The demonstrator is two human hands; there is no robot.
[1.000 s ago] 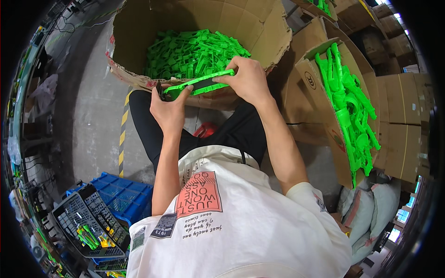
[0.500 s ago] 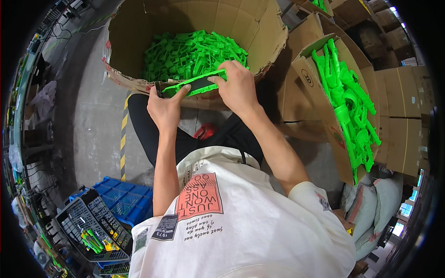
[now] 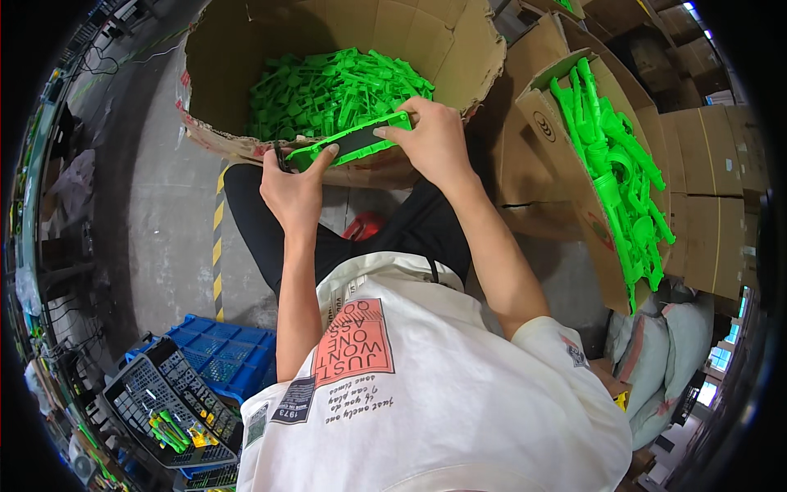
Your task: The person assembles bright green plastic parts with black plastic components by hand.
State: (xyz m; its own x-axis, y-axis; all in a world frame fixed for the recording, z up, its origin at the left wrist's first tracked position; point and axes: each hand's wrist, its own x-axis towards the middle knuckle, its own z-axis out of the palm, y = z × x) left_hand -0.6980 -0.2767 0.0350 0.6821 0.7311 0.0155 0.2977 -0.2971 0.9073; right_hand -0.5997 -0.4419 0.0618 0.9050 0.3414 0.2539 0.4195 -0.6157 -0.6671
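Note:
Both of my hands hold one long flat green plastic part with a dark middle [image 3: 352, 141], level in front of me. My left hand [image 3: 295, 184] grips its left end from below; my right hand [image 3: 430, 139] grips its right end from above. Just beyond it stands a big open cardboard box [image 3: 467, 57] filled with many loose green plastic parts [image 3: 328, 86]. The held part hovers over the box's near rim.
A second open carton [image 3: 566, 180] at my right holds longer green plastic pieces [image 3: 619, 176]. Stacked cartons [image 3: 713, 180] lie further right. A blue crate [image 3: 225, 357] and a grey basket [image 3: 164, 402] with small green and yellow items sit at lower left. A yellow-black floor stripe [image 3: 218, 238] runs at my left.
My hands with the green part have shifted slightly up and to the right, staying closed on it above the box's near rim.

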